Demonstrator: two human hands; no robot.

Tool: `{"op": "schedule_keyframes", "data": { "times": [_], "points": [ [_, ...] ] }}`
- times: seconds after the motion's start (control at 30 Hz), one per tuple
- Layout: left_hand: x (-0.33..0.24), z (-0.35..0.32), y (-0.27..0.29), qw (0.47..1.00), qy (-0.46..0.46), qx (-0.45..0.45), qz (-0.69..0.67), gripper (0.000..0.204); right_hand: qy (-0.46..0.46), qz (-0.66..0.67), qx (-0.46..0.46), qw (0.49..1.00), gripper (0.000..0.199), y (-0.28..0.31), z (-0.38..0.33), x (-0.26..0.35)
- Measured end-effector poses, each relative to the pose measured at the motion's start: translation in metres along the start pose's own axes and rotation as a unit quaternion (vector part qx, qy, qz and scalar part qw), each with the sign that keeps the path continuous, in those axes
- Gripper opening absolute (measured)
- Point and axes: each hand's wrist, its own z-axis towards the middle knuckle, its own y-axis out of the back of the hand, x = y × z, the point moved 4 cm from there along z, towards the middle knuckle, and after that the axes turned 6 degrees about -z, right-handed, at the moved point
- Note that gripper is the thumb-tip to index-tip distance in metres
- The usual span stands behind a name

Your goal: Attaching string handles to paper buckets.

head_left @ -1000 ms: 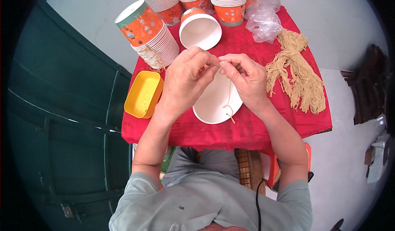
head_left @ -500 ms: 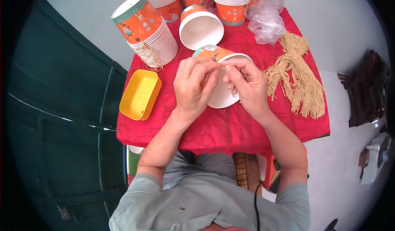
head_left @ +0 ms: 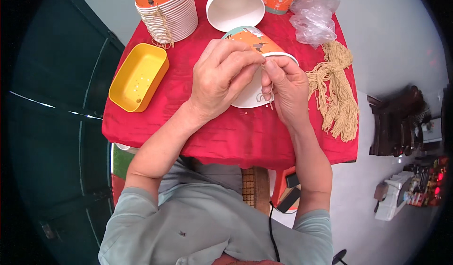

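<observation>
While both hands meet mid-table in the head view, the left hand (head_left: 224, 74) and right hand (head_left: 287, 85) are pinched fingertip to fingertip on a thin string (head_left: 272, 92), its loose end dangling below the right fingers. String sits in front of a paper tub (head_left: 257, 41), which lies on its side, white mouth toward the wearer, partly hidden by the hands. Yellow tray (head_left: 163, 71) well left, few small bits inside; yarn bundle (head_left: 342, 102) right of right hand; plastic bag (head_left: 315, 22) just beyond it. All on red cloth (head_left: 222, 144).
</observation>
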Motion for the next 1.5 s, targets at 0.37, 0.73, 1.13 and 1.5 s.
{"op": "schedule_keyframes", "data": {
  "times": [0.37, 0.73, 1.13, 1.5],
  "points": [
    [-0.003, -0.004, -0.005, 0.999, 0.013, -0.003, -0.029, 0.023, -0.041, 0.112, 0.018, 0.993, 0.019, -0.003, -0.003, -0.008],
    [-0.001, -0.003, -0.004, 1.0, 0.013, -0.013, -0.021, 0.023, 0.138, -0.168, -0.078, 0.973, 0.015, -0.009, -0.015, 0.005],
    [-0.002, -0.003, -0.003, 0.999, 0.016, -0.024, -0.016, 0.022, 0.301, -0.381, -0.081, 0.87, 0.026, -0.013, -0.017, 0.019],
    [-0.006, -0.002, -0.005, 1.0, 0.015, -0.018, -0.02, 0.024, 0.343, -0.377, -0.102, 0.855, 0.017, -0.011, -0.011, 0.023]
  ]
}}
